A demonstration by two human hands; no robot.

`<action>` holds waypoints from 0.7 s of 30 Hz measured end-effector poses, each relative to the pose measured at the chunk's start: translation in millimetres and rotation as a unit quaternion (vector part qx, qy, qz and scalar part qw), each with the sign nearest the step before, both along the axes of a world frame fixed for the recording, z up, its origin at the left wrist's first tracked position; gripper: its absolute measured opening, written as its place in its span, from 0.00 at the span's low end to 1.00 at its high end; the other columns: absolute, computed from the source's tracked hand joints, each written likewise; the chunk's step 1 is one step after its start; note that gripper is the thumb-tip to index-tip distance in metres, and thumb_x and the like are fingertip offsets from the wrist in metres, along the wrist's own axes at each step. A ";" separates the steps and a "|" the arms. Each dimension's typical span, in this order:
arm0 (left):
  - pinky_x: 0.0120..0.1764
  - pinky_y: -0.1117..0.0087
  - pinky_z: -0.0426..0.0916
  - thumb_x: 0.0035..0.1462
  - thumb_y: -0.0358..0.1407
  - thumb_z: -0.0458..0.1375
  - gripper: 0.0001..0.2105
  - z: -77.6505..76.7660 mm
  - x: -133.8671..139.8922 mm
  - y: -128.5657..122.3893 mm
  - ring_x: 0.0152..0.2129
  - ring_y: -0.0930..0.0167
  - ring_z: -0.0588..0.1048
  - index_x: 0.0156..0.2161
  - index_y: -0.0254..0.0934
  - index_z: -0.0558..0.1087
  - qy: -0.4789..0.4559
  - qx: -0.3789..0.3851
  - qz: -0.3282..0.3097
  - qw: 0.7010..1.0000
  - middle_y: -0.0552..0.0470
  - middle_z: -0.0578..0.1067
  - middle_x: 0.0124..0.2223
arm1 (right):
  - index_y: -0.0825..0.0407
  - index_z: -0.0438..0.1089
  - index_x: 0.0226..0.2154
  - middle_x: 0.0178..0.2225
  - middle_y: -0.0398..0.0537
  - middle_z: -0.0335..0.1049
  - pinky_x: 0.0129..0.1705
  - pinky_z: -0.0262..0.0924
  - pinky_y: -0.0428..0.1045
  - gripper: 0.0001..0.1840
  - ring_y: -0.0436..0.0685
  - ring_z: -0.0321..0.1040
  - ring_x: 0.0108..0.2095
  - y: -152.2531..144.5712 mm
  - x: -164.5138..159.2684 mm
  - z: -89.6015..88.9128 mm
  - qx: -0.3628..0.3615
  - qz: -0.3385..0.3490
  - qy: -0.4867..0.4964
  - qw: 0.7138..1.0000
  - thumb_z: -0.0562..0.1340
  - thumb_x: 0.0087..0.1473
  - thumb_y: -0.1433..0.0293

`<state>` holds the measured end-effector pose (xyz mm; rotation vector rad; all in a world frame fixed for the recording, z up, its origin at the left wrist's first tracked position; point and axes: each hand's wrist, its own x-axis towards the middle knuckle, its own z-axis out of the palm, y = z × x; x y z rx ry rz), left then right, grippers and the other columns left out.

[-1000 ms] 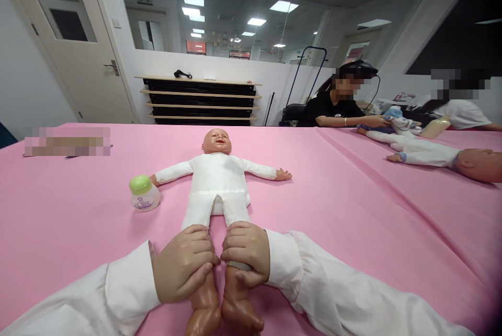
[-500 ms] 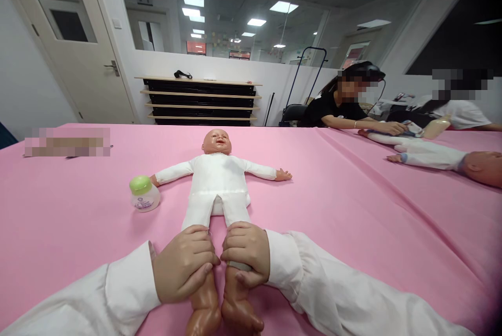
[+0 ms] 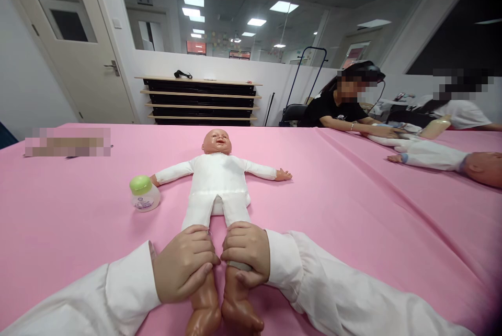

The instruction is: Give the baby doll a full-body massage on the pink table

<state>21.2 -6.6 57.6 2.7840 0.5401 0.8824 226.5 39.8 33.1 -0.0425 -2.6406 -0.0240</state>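
Note:
A baby doll (image 3: pixel 218 181) with a white cloth body lies on its back, arms spread, head away from me and feet toward me. My left hand (image 3: pixel 186 262) wraps round its lower leg on the left, fingers over the top and thumb along the inner side. Round the other lower leg, my right hand (image 3: pixel 246 253) is closed in the same way. The doll's bare brown feet (image 3: pixel 241 312) stick out below my hands. Beside the doll's hand on the left stands a small jar (image 3: pixel 145 201) with a green lid (image 3: pixel 140 185).
Pink cloth (image 3: pixel 333 221) covers the table. At the right, a co-worker in black (image 3: pixel 333 108) leans over a second doll (image 3: pixel 435 154), near a pale bottle (image 3: pixel 435 127). Another person in white (image 3: pixel 470 111) sits farther right. A blurred-out item (image 3: pixel 68 142) lies at the far left.
My hands and the doll between them stay in place. The co-worker's hand at the right has shifted slightly left over the second doll.

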 end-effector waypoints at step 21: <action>0.43 0.61 0.61 0.58 0.30 0.39 0.16 -2.1 -2.0 0.5 0.29 0.70 0.68 0.35 0.35 0.69 0.002 -0.011 0.000 1.000 0.49 0.72 0.29 | 0.54 0.64 0.33 0.26 0.47 0.69 0.41 0.56 0.51 0.20 0.52 0.64 0.30 -0.2 -1.5 2.1 -0.001 0.017 0.041 0.999 0.43 0.53 0.60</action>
